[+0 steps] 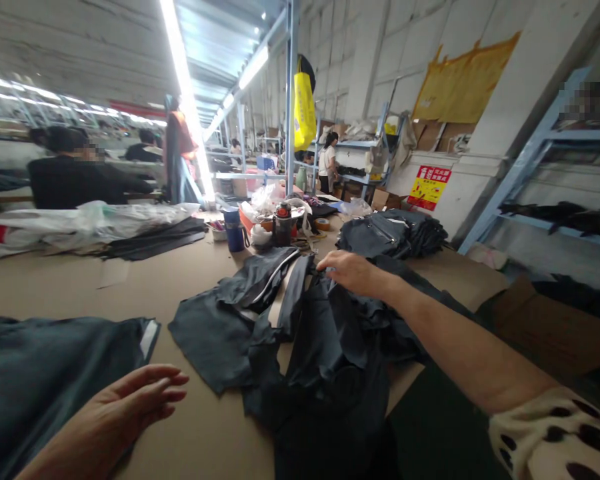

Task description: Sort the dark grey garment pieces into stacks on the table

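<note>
1. Across the middle of the brown cardboard-coloured surface (pixel 190 427) we see a loose heap of dark grey-black cut fabric pieces (pixel 325 340), lying crumpled and overlapping, with one flatter panel spread out to its left.
2. Our right hand (pixel 347 270) reaches over the far edge of that heap; its fingertips are curled down into the cloth and seem to pinch a fold, though the fingers themselves are largely hidden behind the knuckles, so we cannot tell how firm the grip is.
3. Our left hand (pixel 130 407) hovers low over the bare surface near the bottom edge, fingers spread and loosely extended, holding nothing; its wrist is cut off by the frame.
4. Beside the left hand lies a flat dark grey fabric sheet (pixel 45 380) with a pale label at its corner; the picture edge cuts off most of it.
5. Beyond the heap sits a folded stack of dark garments with a zip (pixel 385 233), apart from the right hand.
6. Farther back stand a blue cylindrical cup (pixel 234 230) and a dark bottle with a red cap (pixel 283 225), among clutter too small to make out.
7. Our cream sleeve with dark spots (pixel 555 433) is cut off at the lower right corner.
8. Other people work in the blurred background, well apart from us.
</note>
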The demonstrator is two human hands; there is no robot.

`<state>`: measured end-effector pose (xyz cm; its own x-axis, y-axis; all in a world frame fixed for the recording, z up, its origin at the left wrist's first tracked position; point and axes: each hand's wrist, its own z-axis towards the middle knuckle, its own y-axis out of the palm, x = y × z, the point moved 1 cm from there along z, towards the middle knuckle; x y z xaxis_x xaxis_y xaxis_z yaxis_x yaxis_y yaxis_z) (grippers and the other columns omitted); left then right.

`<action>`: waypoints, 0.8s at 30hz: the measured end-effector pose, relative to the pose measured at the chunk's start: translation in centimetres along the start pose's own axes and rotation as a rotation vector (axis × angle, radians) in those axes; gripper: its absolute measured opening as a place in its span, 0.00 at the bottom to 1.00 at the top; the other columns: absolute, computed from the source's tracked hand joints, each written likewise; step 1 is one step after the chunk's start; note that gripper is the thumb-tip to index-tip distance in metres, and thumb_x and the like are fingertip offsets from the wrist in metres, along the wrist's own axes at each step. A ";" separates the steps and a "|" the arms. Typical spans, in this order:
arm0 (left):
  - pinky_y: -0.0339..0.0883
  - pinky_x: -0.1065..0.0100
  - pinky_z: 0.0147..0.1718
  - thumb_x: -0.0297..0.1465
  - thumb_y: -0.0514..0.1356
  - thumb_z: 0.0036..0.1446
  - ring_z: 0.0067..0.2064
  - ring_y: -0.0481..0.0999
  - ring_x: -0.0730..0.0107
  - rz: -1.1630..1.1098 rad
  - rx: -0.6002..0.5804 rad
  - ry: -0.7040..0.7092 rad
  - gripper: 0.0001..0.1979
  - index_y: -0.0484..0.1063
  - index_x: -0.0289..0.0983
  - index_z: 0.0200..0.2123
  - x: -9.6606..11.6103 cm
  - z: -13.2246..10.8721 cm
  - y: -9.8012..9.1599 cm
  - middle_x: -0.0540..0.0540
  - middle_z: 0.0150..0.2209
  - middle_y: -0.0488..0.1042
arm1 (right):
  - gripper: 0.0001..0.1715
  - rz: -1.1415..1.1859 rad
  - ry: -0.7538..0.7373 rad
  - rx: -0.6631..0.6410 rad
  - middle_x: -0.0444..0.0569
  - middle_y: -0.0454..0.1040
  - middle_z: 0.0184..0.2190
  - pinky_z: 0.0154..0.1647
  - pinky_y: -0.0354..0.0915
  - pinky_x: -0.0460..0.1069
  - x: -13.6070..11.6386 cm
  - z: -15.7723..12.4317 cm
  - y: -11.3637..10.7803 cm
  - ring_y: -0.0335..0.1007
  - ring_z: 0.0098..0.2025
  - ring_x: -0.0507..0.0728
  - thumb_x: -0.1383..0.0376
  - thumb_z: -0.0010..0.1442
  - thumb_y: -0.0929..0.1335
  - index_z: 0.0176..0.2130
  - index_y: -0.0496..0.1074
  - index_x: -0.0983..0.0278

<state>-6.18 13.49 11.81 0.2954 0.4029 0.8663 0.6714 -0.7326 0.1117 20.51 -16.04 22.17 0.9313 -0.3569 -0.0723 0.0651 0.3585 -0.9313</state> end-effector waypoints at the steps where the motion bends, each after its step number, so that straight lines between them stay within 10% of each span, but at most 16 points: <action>1: 0.70 0.66 0.31 0.27 0.72 0.25 0.38 0.74 0.53 0.002 -0.072 -0.017 0.28 0.71 0.29 0.36 -0.6 0.1 0.2 0.38 0.36 0.76 | 0.15 -0.049 -0.120 -0.109 0.49 0.70 0.42 0.49 0.62 0.50 -2.0 1.7 1.5 0.65 0.45 0.55 0.71 0.59 0.62 0.45 0.70 0.62; 9: 0.67 0.69 0.30 0.36 0.72 0.33 0.32 0.74 0.64 -0.075 -0.239 0.048 0.22 0.70 0.32 0.32 -3.8 -1.1 -0.5 0.41 0.34 0.75 | 0.15 -0.357 -0.310 -0.437 0.51 0.65 0.51 0.36 0.65 0.54 -6.7 6.6 10.0 0.62 0.45 0.63 0.68 0.59 0.61 0.44 0.71 0.58; 17: 0.63 0.73 0.23 0.37 0.69 0.37 0.26 0.73 0.69 -0.188 -0.311 0.164 0.21 0.66 0.30 0.31 -6.2 -0.1 -2.9 0.42 0.29 0.73 | 0.26 -0.222 -0.367 -0.254 0.50 0.61 0.58 0.48 0.62 0.56 -5.7 5.5 10.5 0.62 0.52 0.62 0.80 0.50 0.59 0.43 0.71 0.61; 24: 0.62 0.76 0.22 0.37 0.69 0.39 0.27 0.73 0.71 -0.216 -0.457 0.231 0.20 0.68 0.29 0.31 -6.5 -1.0 -2.0 0.41 0.30 0.73 | 0.12 -0.149 -0.179 -0.235 0.47 0.73 0.27 0.36 0.59 0.53 -4.6 4.8 6.3 0.69 0.32 0.57 0.70 0.57 0.60 0.29 0.70 0.59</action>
<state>-10.10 11.76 6.42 -0.0079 0.4769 0.8789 0.3219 -0.8309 0.4538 18.35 -8.01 18.35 0.9674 -0.2254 0.1157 0.1407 0.0978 -0.9852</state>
